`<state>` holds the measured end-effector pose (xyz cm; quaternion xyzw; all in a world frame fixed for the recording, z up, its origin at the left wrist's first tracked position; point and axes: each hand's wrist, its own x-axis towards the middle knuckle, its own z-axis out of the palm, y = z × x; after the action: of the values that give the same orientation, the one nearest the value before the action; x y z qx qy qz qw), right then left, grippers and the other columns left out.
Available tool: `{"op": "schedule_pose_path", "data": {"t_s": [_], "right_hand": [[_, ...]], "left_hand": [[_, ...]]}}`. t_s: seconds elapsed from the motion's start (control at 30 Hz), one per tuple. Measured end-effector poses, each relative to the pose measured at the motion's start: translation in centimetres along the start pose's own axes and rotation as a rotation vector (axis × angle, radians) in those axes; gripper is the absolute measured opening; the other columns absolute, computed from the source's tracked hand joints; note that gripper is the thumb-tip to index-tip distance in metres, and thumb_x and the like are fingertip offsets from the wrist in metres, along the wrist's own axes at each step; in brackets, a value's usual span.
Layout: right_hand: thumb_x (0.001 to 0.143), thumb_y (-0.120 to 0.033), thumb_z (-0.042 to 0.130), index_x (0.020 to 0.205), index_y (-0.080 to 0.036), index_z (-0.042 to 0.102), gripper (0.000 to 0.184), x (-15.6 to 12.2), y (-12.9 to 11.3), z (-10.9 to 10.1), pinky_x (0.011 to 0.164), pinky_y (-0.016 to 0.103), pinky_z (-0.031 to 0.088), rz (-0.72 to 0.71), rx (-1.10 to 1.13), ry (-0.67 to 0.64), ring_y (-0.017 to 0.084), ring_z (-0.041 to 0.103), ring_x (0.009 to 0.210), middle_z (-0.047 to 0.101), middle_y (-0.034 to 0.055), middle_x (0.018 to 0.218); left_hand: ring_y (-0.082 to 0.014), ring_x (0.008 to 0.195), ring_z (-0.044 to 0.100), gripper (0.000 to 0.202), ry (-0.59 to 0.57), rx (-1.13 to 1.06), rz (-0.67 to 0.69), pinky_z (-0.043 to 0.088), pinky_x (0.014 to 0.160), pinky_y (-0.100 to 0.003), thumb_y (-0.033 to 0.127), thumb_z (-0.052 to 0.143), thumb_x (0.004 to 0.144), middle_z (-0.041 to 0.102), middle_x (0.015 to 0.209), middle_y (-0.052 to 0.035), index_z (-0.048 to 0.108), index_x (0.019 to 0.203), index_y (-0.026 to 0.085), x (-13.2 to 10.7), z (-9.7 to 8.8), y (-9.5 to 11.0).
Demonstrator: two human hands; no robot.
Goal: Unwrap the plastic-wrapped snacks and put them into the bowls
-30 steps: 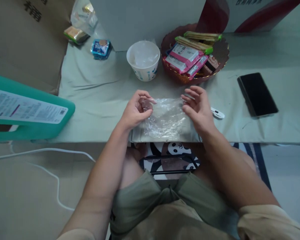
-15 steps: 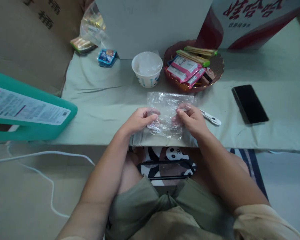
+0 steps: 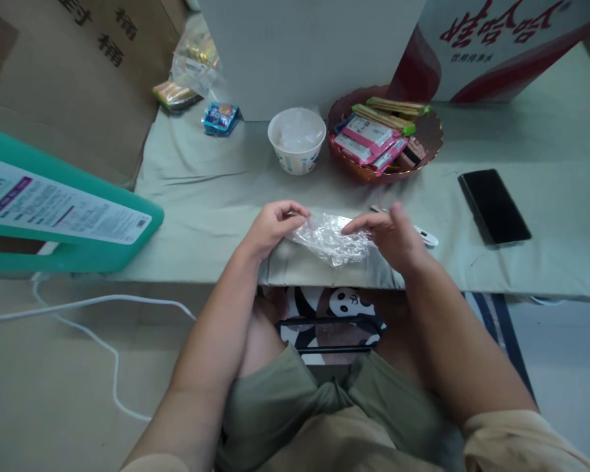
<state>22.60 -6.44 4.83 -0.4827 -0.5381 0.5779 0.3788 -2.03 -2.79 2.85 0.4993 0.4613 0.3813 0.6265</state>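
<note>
A crinkled clear plastic bag (image 3: 335, 241) is at the front of the cloth-covered table (image 3: 216, 229). Its left end is pinched between the thumb and fingers of my left hand (image 3: 274, 226). My right hand (image 3: 396, 237) is at the bag's right side with thumb raised and fingers stretched out, the index finger touching or just over the plastic. Partly hidden behind that hand lies a white utility knife (image 3: 427, 236). Beyond the bag stand a white paper bowl (image 3: 297, 157) with clear plastic inside and a reddish scalloped basket (image 3: 354, 172) of wrapped snacks (image 3: 368, 139).
A black phone (image 3: 494, 206) lies to the right. At left stands a green jug (image 3: 150, 223) before a cardboard box (image 3: 78, 98). Blue packets (image 3: 220, 119) and bagged snacks (image 3: 196, 59) sit at the back left. A white and red carton (image 3: 472, 65) and white panel (image 3: 314, 52) stand behind.
The bag, spread flat between both hands before, is now bunched smaller and lower. My right hand has loosened its grip and stretched its fingers. The view has shifted slightly.
</note>
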Motion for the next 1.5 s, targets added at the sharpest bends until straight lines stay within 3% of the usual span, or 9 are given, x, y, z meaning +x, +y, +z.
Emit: {"op": "schedule_pose_path", "data": {"t_s": [0.2, 0.37, 0.53, 0.7, 0.83, 1.0, 1.1, 1.37, 1.5], "right_hand": [[0.065, -0.042, 0.082, 0.102, -0.025, 0.059, 0.047, 1.3, 0.2, 1.8, 0.067, 0.031, 0.047, 0.087, 0.008, 0.178, 0.016, 0.057, 0.07, 0.064, -0.0022, 0.081], [0.071, -0.038, 0.067, 0.073, -0.023, 0.052, 0.021, 2.3, 0.2, 2.9, 0.062, 0.029, 0.036, 0.014, -0.073, 0.334, 0.012, 0.043, 0.062, 0.052, -0.0039, 0.068], [0.07, -0.033, 0.065, 0.071, -0.022, 0.051, 0.018, 3.2, 0.9, 3.3, 0.076, 0.03, 0.043, -0.101, -0.007, 0.302, 0.015, 0.053, 0.077, 0.067, 0.0007, 0.089], [0.07, -0.041, 0.066, 0.075, -0.024, 0.051, 0.023, 3.8, 0.5, 4.0, 0.066, 0.03, 0.045, 0.09, 0.574, 0.07, 0.015, 0.052, 0.064, 0.056, -0.0027, 0.069], [0.07, -0.051, 0.066, 0.089, -0.025, 0.064, 0.032, 4.1, 0.3, 4.2, 0.081, 0.035, 0.054, 0.145, 0.749, 0.039, 0.021, 0.067, 0.084, 0.073, 0.0029, 0.092], [0.066, -0.05, 0.073, 0.083, -0.025, 0.058, 0.034, 4.2, 1.5, 3.8, 0.081, 0.03, 0.053, 0.158, 0.571, 0.225, 0.019, 0.072, 0.09, 0.076, 0.0004, 0.097], [0.066, -0.05, 0.072, 0.081, -0.024, 0.056, 0.034, 4.0, 2.0, 3.5, 0.074, 0.028, 0.051, 0.151, 0.488, 0.218, 0.016, 0.071, 0.083, 0.072, -0.0009, 0.089], [0.076, -0.041, 0.059, 0.079, -0.023, 0.057, 0.018, 3.4, 1.7, 3.1, 0.068, 0.029, 0.046, 0.083, 0.239, 0.146, 0.014, 0.064, 0.069, 0.065, -0.0022, 0.071], [0.081, -0.037, 0.056, 0.076, -0.023, 0.057, 0.015, 3.6, 1.4, 2.9, 0.069, 0.029, 0.045, 0.065, 0.171, 0.118, 0.014, 0.062, 0.068, 0.064, -0.0027, 0.068]], "left_hand": [[-0.0136, 0.085, 0.066, 0.04, 0.194, 0.148, 0.175, 0.053, 0.074, -0.025, 0.016, 0.071, 0.07, 0.071, 0.107, -0.005, 0.064, 0.109, 0.022, 1.2, 0.0, -0.9], [-0.0181, 0.094, 0.064, 0.024, 0.724, 0.538, 0.394, 0.053, 0.086, -0.032, 0.013, 0.063, 0.077, 0.066, 0.103, -0.0059, 0.06, 0.099, 0.023, 1.7, 0.4, -0.9], [-0.0243, 0.112, 0.065, 0.035, 0.316, 0.556, 0.527, 0.054, 0.096, -0.038, 0.04, 0.068, 0.084, 0.069, 0.118, -0.0106, 0.063, 0.112, 0.02, 1.6, 3.2, -1.3], [-0.0199, 0.09, 0.069, 0.05, -0.009, 0.022, 0.242, 0.056, 0.08, -0.03, 0.056, 0.078, 0.079, 0.075, 0.103, -0.0078, 0.069, 0.112, 0.02, 2.3, 4.4, -2.0], [-0.0153, 0.076, 0.064, 0.036, 0.189, -0.108, 0.188, 0.051, 0.073, -0.028, 0.05, 0.081, 0.077, 0.072, 0.088, -0.0036, 0.074, 0.096, 0.019, 2.9, 2.8, -2.1], [-0.0127, 0.073, 0.058, 0.019, 0.777, 0.2, 0.409, 0.047, 0.072, -0.026, 0.028, 0.079, 0.074, 0.064, 0.079, 0.0019, 0.066, 0.086, 0.02, 2.3, -0.1, -1.7], [-0.0128, 0.069, 0.052, 0.021, 0.931, 0.428, 0.487, 0.044, 0.071, -0.029, 0.018, 0.076, 0.073, 0.054, 0.07, 0.0034, 0.056, 0.071, 0.021, 1.1, -0.7, -0.8], [-0.0194, 0.075, 0.056, 0.026, 0.934, 0.737, 0.578, 0.047, 0.076, -0.035, 0.013, 0.068, 0.074, 0.05, 0.068, 0.0009, 0.046, 0.067, 0.025, 6.9, -0.1, 7.6], [-0.0244, 0.096, 0.066, 0.014, 0.614, 1.178, 0.284, 0.049, 0.089, -0.037, 0.009, 0.064, 0.074, 0.072, 0.09, -0.0057, 0.065, 0.08, 0.022, 11.8, 0.8, 10.0]]}}
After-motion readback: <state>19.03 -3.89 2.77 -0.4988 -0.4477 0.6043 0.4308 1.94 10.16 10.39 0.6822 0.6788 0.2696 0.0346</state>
